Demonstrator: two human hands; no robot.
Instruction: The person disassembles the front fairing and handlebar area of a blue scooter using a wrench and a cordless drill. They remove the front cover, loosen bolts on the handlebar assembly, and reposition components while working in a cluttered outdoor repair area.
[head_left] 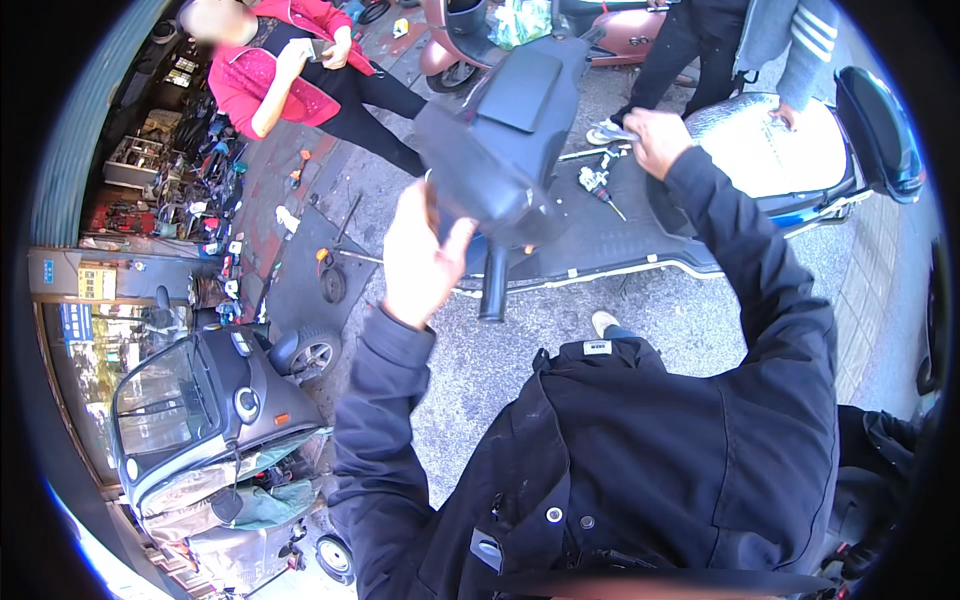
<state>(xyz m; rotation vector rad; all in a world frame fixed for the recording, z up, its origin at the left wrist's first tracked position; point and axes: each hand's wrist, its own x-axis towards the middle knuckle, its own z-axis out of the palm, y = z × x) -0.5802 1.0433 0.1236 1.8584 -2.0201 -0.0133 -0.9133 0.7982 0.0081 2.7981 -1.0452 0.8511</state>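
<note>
My left hand (425,260) grips the side of a blurred black plastic part (475,180) at the scooter's front, fingertips partly hidden behind it. A black tube (493,280) points down just below it. My right hand (655,142) is closed on a small metal tool (625,135), its exact kind unclear, above the scooter's dark floorboard (610,240). A silver power tool with a long bit (600,190) lies on that board, beside a thin rod. The scooter's silvery seat cover (760,150) is to the right.
A person in red (270,75) stands front-left, holding something small. Another person's hand (785,110) touches the seat cover. A pink scooter (450,50) stands behind. At left are a small dark vehicle (175,390), scattered tools and a wheel (333,285) on a dark mat (300,260).
</note>
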